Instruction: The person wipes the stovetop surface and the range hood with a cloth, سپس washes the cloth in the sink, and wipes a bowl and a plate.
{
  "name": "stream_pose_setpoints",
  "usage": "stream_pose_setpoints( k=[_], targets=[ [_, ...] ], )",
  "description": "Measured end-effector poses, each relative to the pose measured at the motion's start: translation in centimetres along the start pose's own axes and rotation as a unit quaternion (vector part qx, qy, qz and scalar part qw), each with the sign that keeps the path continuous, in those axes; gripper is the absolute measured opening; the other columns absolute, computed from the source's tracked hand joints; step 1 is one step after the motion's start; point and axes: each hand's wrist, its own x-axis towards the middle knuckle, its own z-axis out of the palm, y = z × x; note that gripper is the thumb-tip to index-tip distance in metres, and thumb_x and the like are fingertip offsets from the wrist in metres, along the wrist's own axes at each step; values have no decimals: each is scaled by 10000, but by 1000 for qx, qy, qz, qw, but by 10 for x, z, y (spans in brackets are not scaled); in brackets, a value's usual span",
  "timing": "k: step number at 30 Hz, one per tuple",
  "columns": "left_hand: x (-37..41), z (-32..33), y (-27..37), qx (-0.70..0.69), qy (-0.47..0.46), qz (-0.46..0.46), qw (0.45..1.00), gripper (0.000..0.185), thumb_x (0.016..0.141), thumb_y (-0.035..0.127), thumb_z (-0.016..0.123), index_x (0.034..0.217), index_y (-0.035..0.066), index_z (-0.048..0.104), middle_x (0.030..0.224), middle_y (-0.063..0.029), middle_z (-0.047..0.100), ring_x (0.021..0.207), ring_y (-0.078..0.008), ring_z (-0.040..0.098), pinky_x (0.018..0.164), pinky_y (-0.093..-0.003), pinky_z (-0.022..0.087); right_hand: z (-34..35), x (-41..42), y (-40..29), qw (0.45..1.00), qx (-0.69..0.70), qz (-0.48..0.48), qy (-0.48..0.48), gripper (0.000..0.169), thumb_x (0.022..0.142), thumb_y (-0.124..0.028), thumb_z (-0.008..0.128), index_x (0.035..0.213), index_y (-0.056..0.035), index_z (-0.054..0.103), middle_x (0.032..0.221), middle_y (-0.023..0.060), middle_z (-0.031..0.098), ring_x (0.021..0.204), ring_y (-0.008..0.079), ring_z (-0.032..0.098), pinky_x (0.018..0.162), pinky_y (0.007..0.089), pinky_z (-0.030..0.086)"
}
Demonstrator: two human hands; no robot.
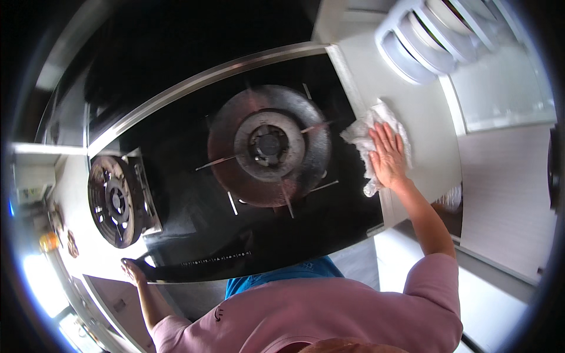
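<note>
My right hand [388,158] lies flat on a crumpled white cloth [363,135], holding it under the palm and fingers. The cloth rests on the pale countertop [430,145] and overlaps the right edge of a black glass gas hob [194,212]. At the front left corner of the hob is my left hand [133,271], near or touching its edge; its grip is not clear. Between my hands the hob carries a large round burner [269,145] with a dark metal drip ring and thin pan-support arms. A second burner [115,202] sits at the left.
A white rack [415,57] holding round pans or lids stands at the back right. A metal trim strip [212,73] runs behind the hob. Farther left, a small orange object [48,242] is on the bright counter. A white panel [503,189] lies at the right.
</note>
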Motion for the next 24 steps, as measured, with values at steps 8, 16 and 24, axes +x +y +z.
stream_pose_setpoints(
  k=[8, 16, 24],
  targets=[
    [-7, 2, 25, 43, 52, -69, 995, 463, 941, 353, 252, 1315, 113, 382, 1359, -133, 367, 1236, -318, 355, 988, -417, 315, 24, 222, -18, 994, -32, 102, 30, 498, 919, -363, 313, 1358, -127, 308, 1441, 58, 241, 1335, 247, 193, 1045, 518, 165],
    [-35, -24, 46, -44, 112, -102, 987, 414, 935, 305, 317, 1294, 116, 405, 1324, -124, 400, 1199, -319, 386, 959, -423, 332, -17, 280, -20, 977, -41, 137, -157, 480, 792, -397, 519, 1029, 10, 611, 1084, 208, 585, 1028, 353, 552, 876, 393, 426],
    [-42, -7, 37, -97, 188, -52, 976, 385, 905, 248, 434, 1272, 133, 453, 1349, -140, 374, 1227, -353, 337, 999, -457, 266, -18, 342, -137, 970, -41, 62, -231, 331, 700, -208, 555, 895, 48, 632, 913, 234, 629, 861, 307, 623, 722, 375, 467]
  ],
)
